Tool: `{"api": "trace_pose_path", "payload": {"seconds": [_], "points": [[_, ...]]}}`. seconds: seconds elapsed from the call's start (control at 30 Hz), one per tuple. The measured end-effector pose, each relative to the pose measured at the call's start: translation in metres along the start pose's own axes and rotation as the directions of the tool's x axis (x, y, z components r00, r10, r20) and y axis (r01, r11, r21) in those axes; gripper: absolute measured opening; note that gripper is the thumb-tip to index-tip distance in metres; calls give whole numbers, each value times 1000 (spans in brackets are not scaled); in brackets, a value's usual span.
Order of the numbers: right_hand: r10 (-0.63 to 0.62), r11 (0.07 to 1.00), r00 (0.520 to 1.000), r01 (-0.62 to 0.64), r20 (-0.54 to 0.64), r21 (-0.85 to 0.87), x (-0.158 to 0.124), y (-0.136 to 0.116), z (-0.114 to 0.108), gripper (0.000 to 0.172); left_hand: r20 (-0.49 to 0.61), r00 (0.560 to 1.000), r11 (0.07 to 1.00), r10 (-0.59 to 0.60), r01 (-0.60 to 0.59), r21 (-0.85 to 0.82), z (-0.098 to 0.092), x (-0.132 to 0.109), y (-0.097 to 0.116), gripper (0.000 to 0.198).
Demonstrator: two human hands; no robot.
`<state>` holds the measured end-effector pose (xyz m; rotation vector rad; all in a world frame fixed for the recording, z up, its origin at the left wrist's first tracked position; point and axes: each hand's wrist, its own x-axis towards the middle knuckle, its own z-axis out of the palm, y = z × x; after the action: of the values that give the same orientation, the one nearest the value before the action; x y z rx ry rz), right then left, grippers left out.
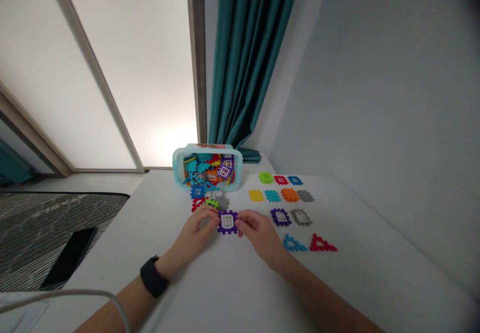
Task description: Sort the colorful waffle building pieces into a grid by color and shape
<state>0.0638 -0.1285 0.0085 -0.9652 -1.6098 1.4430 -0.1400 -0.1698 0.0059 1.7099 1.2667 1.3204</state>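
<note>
A purple square interlocking tile (227,222) with a white window insert is pinched at its two sides between my hands. My left hand (198,228) grips its left edge with thumb and fingers. On the opposite edge, my right hand (258,230) is closed the same way. Just beyond my left hand lie loose tiles: a blue one (197,192), a red one (198,204), a green one (212,203) and a grey one (223,203). To the right of my right hand are another purple window tile (281,217) and a grey window tile (301,217).
A light-blue plastic tub (176,169) full of colourful pieces lies on its side at the table's back. Rows of tiles, including yellow (256,195) and orange (290,195), spread on the right. Blue (294,243) and red (321,243) triangles sit nearer. A white cable (90,292) crosses the lower left.
</note>
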Motion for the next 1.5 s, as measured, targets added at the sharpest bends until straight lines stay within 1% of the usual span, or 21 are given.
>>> {"api": "trace_pose_path", "payload": {"seconds": [0.07,0.17,0.27,0.33,0.47,0.57,0.67,0.8,0.93,1.03,1.1,1.17,1.23,1.3,1.4,1.43,1.5], "points": [[26,998,1000,-26,7,49,-1,-3,0,31,12,999,998,-50,51,-36,-1,0,1,36],[42,996,999,-44,27,74,-2,-7,0,34,33,995,993,-91,94,-78,-1,0,4,39],[53,996,998,-55,35,72,-3,-8,-1,36,47,993,990,-106,110,-89,-1,-1,8,39],[57,996,998,-59,38,68,-3,-8,-1,37,51,994,993,-94,98,-73,-1,-1,8,37],[58,997,997,-61,47,46,-3,-8,-1,38,18,1000,1000,-9,8,21,0,-2,6,30],[52,998,997,-51,60,-21,-3,-10,-3,39,-31,992,982,120,-114,148,-1,-4,6,21],[21,998,993,-14,114,-68,-3,-12,-6,40,-24,964,920,265,-245,306,-4,-8,6,17],[10,1000,980,-5,197,-26,-4,-10,-10,40,0,924,837,381,-345,425,-8,-10,6,14],[23,1000,969,-19,244,-22,-4,-7,-12,33,65,896,777,439,-415,473,-10,-11,4,15],[9,995,965,18,262,-99,-4,-7,-13,24,101,892,756,441,-430,494,-11,-11,3,16],[-27,981,968,74,250,-180,-4,-7,-14,19,120,894,748,431,-429,506,-11,-11,3,16],[-103,944,972,161,209,-288,-4,-8,-16,19,140,897,743,418,-427,515,-10,-10,3,16],[-221,869,961,271,165,-415,-5,-8,-17,25,151,902,744,405,-421,519,-8,-9,2,16],[-345,767,925,376,160,-520,-5,-7,-19,32,144,914,758,380,-396,518,-7,-9,1,26],[-477,626,847,514,234,-587,-6,-6,-22,39,114,935,791,336,-346,505,-6,-9,-2,51],[-503,589,824,547,260,-594,-6,-5,-22,41,108,939,797,327,-335,502,-6,-9,-2,55],[-538,534,788,593,299,-603,-6,-4,-23,44,105,941,799,321,-329,503,-6,-8,-2,55]]}}
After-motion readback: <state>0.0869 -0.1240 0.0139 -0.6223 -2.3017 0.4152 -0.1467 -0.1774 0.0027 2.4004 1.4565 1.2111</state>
